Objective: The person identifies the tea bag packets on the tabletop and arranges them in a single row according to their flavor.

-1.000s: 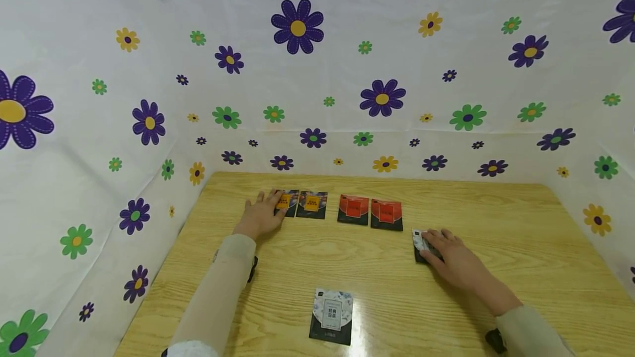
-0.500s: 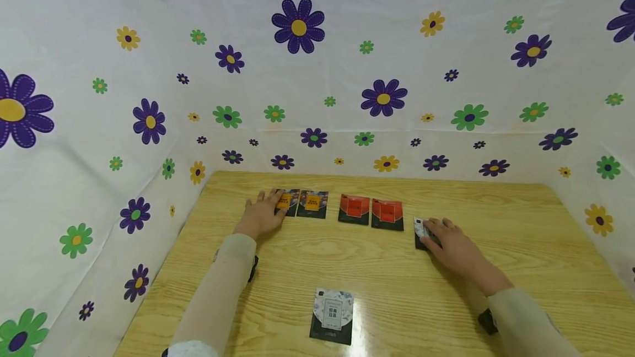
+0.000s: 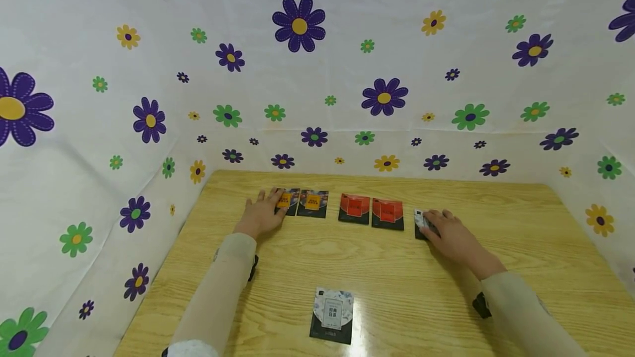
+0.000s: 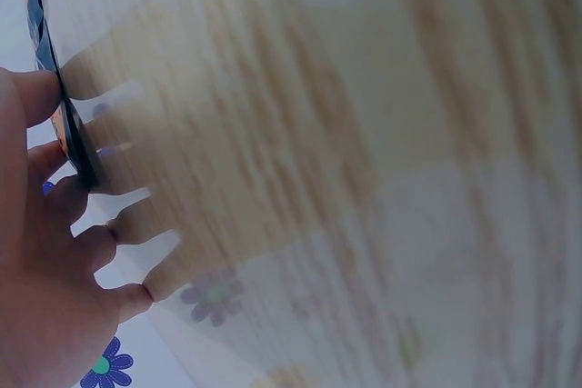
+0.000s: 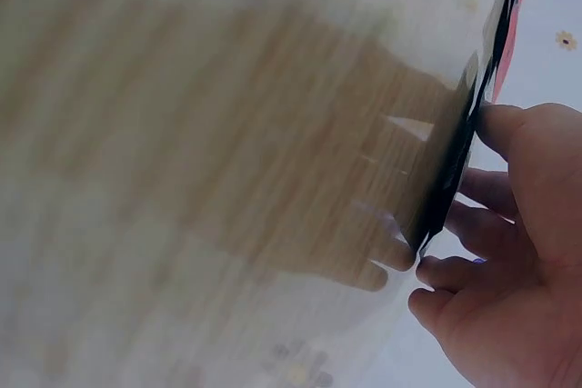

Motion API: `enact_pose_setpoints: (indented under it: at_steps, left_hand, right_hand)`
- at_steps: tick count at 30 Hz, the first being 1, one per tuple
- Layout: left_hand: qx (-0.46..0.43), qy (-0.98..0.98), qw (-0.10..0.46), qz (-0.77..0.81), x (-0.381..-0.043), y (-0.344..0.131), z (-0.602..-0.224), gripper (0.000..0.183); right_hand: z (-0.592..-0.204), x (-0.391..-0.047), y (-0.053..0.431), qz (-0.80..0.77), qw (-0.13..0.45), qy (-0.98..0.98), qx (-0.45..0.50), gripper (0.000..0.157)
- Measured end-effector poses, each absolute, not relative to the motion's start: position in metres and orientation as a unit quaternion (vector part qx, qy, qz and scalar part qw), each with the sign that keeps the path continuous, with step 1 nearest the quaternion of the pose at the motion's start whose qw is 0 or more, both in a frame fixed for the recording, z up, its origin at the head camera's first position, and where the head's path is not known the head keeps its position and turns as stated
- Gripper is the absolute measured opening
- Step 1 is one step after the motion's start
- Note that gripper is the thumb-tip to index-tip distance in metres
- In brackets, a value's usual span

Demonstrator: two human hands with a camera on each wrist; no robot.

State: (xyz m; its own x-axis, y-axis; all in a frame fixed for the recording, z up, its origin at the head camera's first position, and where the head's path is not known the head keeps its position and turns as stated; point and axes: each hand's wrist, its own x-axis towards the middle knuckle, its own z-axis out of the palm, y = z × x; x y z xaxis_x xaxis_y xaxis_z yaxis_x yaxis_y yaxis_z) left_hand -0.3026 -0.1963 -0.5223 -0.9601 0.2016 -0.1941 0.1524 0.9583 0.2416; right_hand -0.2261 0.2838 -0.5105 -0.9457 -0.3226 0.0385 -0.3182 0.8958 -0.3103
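Observation:
My left hand [image 3: 259,216] lies on an orange-and-dark tea sachet [image 3: 286,201] at the back left, its fingers spread and covering the left part. A matching orange sachet [image 3: 312,204] lies beside it. My right hand [image 3: 453,238] rests on a white-and-black tea sachet [image 3: 420,225], right of two red-and-black sachets [image 3: 354,208]. Its fingers and thumb touch the sachet and hide much of it. In the right wrist view that sachet [image 5: 455,165] shows nearly edge-on under the fingertips. Another white-and-black sachet [image 3: 332,315] lies flat near the front middle.
The wooden table [image 3: 278,269] carries all the sachets. White cloth [image 3: 327,70] printed with flowers stands up behind the table and along both sides. Light glares off the tabletop beside the front sachet.
My right hand has slid the white-and-black sachet away from me, toward the row with the red sachets. The left hand and the other sachets have stayed put.

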Motion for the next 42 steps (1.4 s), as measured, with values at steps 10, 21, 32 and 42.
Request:
enact_pose_setpoints:
  at_steps: [10,21,32,42]
  left_hand:
    - [0.086,0.984,0.111,0.112,-0.301,-0.196,-0.521,0.068]
    - [0.086,0.984,0.113,0.107,-0.301,-0.197,-0.522,0.068]
    - [0.087,0.984,0.114,0.107,-0.303,-0.197,-0.522,0.068]
    - [0.085,0.983,0.116,0.11,-0.301,-0.195,-0.521,0.068]
  right_hand:
    - [-0.508,-0.237,0.283,-0.149,0.02,0.975,-0.163,0.05]
    - [-0.511,-0.243,0.283,-0.146,0.024,0.975,-0.164,0.051]
    - [-0.511,-0.247,0.285,-0.149,0.026,0.974,-0.169,0.052]
    - [-0.504,-0.24,0.281,-0.15,0.023,0.974,-0.166,0.053]
